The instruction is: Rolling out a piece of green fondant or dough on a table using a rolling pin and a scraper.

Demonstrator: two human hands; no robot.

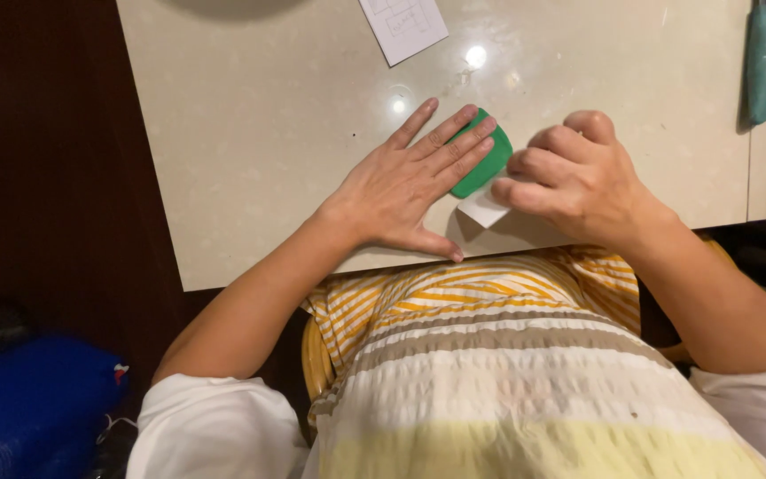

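Table: a pale, glossy stone-look table (250, 160) fills the upper part of the view, its near edge running just in front of the person's body
Paper: a small folded piece of paper (482, 173), green on one face and white on the other, lies flat near the table's near edge, between the two hands
Green part: a rounded green flap pokes out beyond the fingertips of the left hand, angled up and to the right
White part: a white corner shows below the green, just under the fingers of the right hand
Left hand: the left hand (410, 182) lies palm down, fingers stretched and slightly spread, with the fingertips pressing on the green flap; it grips nothing, only holds the paper flat
Right hand: the right hand (574, 177) is curled, knuckles up, fingers bent under, with the fingertips pinching or pressing the right edge of the paper where green meets white; the exact hold is hidden by the knuckles
Hands to each other: close together, the paper touching both
Sheet: a white printed sheet (403, 27) lies at the far edge, well apart from the hands
Teal thing: a long teal object (763, 62) lies at the far right of the table, away from the right hand
Clothing: a striped yellow, white and brown top (489, 355) fills the bottom of the view
Blue bag: a blue bundle (33, 404) sits low at the left, off the table
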